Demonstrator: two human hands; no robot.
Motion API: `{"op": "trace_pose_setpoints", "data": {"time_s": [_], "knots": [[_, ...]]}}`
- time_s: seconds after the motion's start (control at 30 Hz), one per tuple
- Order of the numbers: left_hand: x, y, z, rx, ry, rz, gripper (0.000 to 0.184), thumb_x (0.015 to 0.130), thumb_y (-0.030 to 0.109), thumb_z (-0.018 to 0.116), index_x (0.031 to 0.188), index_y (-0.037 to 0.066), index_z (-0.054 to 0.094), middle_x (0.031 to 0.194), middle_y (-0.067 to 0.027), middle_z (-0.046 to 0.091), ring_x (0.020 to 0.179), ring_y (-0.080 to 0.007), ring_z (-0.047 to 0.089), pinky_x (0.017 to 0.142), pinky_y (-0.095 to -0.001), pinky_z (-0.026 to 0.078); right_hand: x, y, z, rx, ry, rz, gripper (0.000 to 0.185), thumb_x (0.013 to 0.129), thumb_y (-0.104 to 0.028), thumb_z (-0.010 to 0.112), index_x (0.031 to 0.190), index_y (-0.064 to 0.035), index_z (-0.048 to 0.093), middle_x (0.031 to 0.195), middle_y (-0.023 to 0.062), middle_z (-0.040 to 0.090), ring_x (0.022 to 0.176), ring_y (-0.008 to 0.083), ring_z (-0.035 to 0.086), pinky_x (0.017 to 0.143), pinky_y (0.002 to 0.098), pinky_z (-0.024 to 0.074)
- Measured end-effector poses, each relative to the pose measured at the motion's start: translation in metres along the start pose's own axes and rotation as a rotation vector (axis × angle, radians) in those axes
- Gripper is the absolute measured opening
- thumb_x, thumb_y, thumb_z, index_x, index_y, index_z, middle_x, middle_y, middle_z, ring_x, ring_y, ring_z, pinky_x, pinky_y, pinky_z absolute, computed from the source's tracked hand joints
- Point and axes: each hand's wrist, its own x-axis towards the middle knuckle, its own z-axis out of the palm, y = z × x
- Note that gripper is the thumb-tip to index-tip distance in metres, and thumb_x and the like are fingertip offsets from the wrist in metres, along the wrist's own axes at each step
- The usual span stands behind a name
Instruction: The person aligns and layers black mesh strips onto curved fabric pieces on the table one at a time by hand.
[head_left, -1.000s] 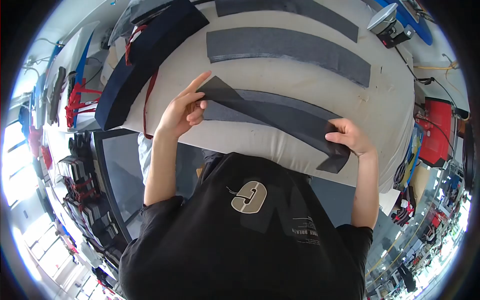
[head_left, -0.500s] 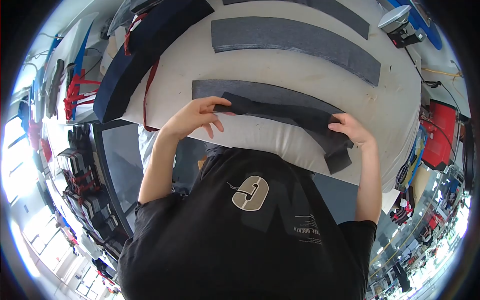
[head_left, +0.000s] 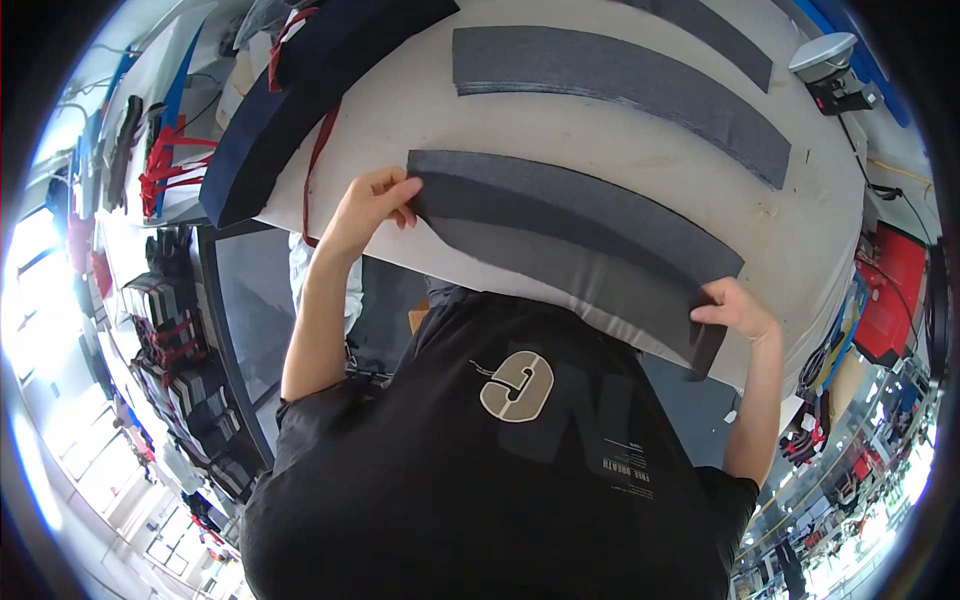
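Note:
A thin, slightly see-through dark fabric strip [head_left: 560, 255] stretches between my two hands near the table's front edge. My left hand [head_left: 378, 205] pinches its left end, at the left corner of a grey felt-like curved strip [head_left: 560, 185]. My right hand [head_left: 738, 310] pinches the fabric near its right end, and a short tail hangs below the fingers. The fabric overlaps the lower part of the grey strip, and its lower edge reaches over the pale table cover. Whether it lies flat on the grey strip or hovers just above, I cannot tell.
Beyond lie a layered stack of grey curved strips [head_left: 620, 85] and another grey strip [head_left: 715, 35]. A dark navy curved block [head_left: 310, 100] with a red strap [head_left: 318, 155] stands at the left of the covered table [head_left: 600, 130]. A lamp-like device [head_left: 825, 65] sits at the back right.
The bunched dark fabric is now spread out between my hands. My left hand has moved up and left to its end and closed on it; my right hand has moved right and down.

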Motion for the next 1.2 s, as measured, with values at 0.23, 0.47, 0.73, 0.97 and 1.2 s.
{"op": "trace_pose_setpoints", "data": {"time_s": [0.23,0.47,0.73,0.97,1.2], "knots": [[0.024,-0.024,0.002,0.066,0.19,-0.039,0.022,0.09,0.018,0.059,0.085,-0.003,0.061,0.059,-0.0032,0.055,0.052,-0.0091,0.053,0.048,-0.0229,0.04,0.028,-0.032,-0.014,0.065,0.173,-0.083,0.018,0.083,-0.018,0.067,0.078,-0.0021,0.06,0.073,-0.0062,0.056,0.07,0.0024,0.048,0.063,0.0217,0.0398],[0.026,-0.033,0.007,0.282,0.3,0.038,0.022,0.088,0.018,0.062,0.079,-0.003,0.062,0.056,-0.0037,0.054,0.048,-0.0093,0.049,0.047,-0.0251,0.038,0.037,-0.032,-0.018,0.099,0.261,0.036,0.019,0.084,-0.021,0.067,0.08,-0.0036,0.059,0.072,-0.0071,0.053,0.069,0.0021,0.046,0.061,0.0216,0.0385],[0.029,-0.041,0.008,0.304,0.33,0.066,0.024,0.087,0.02,0.064,0.08,-0.003,0.061,0.056,-0.0033,0.053,0.048,-0.0093,0.048,0.046,-0.0251,0.037,0.01,-0.019,-0.013,0.034,0.312,-0.041,0.019,0.082,-0.02,0.068,0.084,-0.0023,0.06,0.075,-0.0058,0.056,0.07,0.0034,0.049,0.061,0.0211,0.0402],[0.03,-0.04,0.007,0.288,0.315,0.069,0.024,0.088,0.02,0.063,0.078,-0.002,0.061,0.053,-0.0002,0.048,0.047,-0.0059,0.042,0.043,-0.0244,0.03,-0.007,0.007,-0.013,0.071,0.523,0.024,0.017,0.083,-0.02,0.063,0.085,-0.0023,0.062,0.071,-0.001,0.06,0.058,0.007,0.054,0.046,0.0236,0.0401],[0.03,-0.041,0.009,0.327,0.355,0.072,0.025,0.088,0.02,0.063,0.076,-0.002,0.059,0.051,0.0004,0.046,0.045,-0.0057,0.038,0.042,-0.0247,0.028,-0.004,0.018,-0.003,0.087,0.77,0.022,0.018,0.086,-0.018,0.062,0.08,-0.0017,0.058,0.061,-0.0007,0.055,0.046,0.0062,0.049,0.041,0.0217,0.0372]]}}
